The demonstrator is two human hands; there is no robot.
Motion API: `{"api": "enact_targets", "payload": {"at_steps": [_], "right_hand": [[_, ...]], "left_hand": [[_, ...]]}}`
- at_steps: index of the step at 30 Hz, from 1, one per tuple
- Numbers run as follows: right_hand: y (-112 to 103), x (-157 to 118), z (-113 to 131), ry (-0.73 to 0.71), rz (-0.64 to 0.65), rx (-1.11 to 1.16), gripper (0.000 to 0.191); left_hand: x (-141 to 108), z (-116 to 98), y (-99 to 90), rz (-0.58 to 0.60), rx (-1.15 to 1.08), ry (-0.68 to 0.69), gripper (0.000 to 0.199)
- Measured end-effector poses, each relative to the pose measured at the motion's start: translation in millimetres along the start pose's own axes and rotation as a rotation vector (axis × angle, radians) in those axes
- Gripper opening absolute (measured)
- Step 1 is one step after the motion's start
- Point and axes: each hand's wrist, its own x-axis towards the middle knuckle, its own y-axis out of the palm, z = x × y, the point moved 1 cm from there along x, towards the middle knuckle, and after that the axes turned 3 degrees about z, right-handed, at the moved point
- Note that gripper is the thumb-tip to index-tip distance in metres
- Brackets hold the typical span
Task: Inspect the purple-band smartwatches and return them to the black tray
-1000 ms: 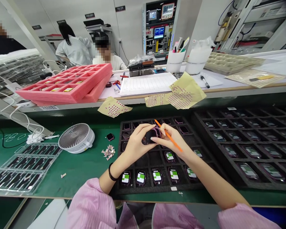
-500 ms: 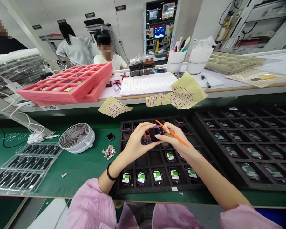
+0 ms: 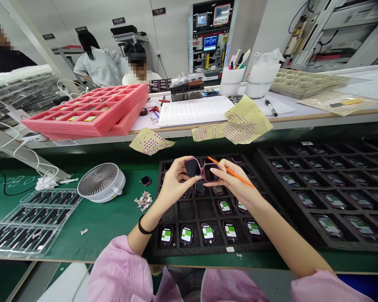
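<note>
"Pink watch case (image 3: pixel 192 167), where was it?"

"I saw it in the left hand (image 3: pixel 176 182), held in a narrow grip just above the black foam tray (image 3: pixel 204 209)."

"And the right hand (image 3: pixel 234 184)?"

"It held an orange stick (image 3: pixel 231 172) in a narrow grip, and its fingers touched a dark square (image 3: pixel 211 172) right beside the case."

"What had just changed?"

"Before, I saw only one dark square between the hands. Then I saw two, side by side. I could not tell if they were one thing or two."
</note>
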Motion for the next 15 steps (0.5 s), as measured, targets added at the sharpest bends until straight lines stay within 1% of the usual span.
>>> {"api": "enact_targets", "payload": {"at_steps": [3, 5, 12, 14, 15], "right_hand": [[-0.9, -0.4, 2.7, 0.007, 0.02, 0.003, 0.044], [-2.0, -0.7, 3.0, 0.008, 0.026, 0.006, 0.043], [-1.5, -1.7, 3.3, -0.01, 0.034, -0.024, 0.042], [-5.3, -0.8, 8.9, -0.036, 0.028, -0.045, 0.042], [-10.8, 0.2, 12.7, -0.069, 0.008, -0.068, 0.042]], "left_hand": [[5.2, 4.9, -3.7, 0.038, -0.11, -0.1, 0.052], [7.0, 7.4, -4.5, 0.057, -0.148, -0.134, 0.054], [7.4, 8.9, -0.9, 0.061, -0.153, -0.156, 0.055], [7.8, 8.4, -1.4, 0.064, -0.148, -0.155, 0.056], [7.3, 7.9, -2.8, 0.068, -0.145, -0.153, 0.057]]}}
